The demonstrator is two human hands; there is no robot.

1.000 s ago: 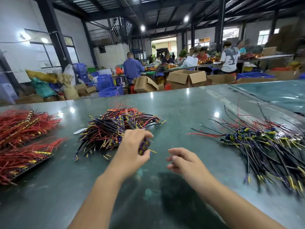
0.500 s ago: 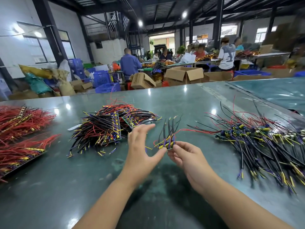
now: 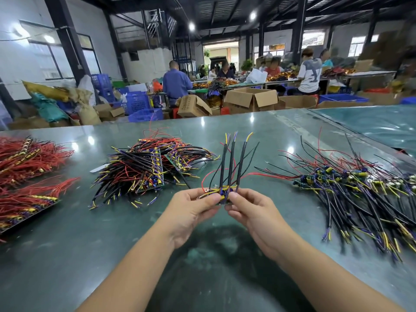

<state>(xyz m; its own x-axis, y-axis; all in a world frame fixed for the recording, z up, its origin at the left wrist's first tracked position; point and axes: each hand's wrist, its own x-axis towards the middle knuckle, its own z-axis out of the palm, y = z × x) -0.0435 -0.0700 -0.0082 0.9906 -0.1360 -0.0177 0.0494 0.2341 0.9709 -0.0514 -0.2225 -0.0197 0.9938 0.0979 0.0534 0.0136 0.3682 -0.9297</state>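
Note:
A small strip of circuit board with wires (image 3: pixel 227 176) is held up above the green table (image 3: pixel 67 255). Three black sleeved wires with yellow and purple tips stand up from it, and thin red wires curl out at its sides. My left hand (image 3: pixel 191 212) pinches the strip's left end between thumb and fingers. My right hand (image 3: pixel 249 212) pinches its right end. The board itself is mostly hidden behind my fingertips.
A pile of wired board panels (image 3: pixel 144 172) lies ahead left of my hands. Red-wire bundles (image 3: pixel 27 174) cover the far left. Loose separated wired pieces (image 3: pixel 351 194) spread across the right. Cardboard boxes (image 3: pixel 252 99) and seated people (image 3: pixel 175 85) are beyond the table's far edge.
My left hand drew a wired strip out of the middle pile and brought it to the centre. My right hand took its other end, and both raised it upright.

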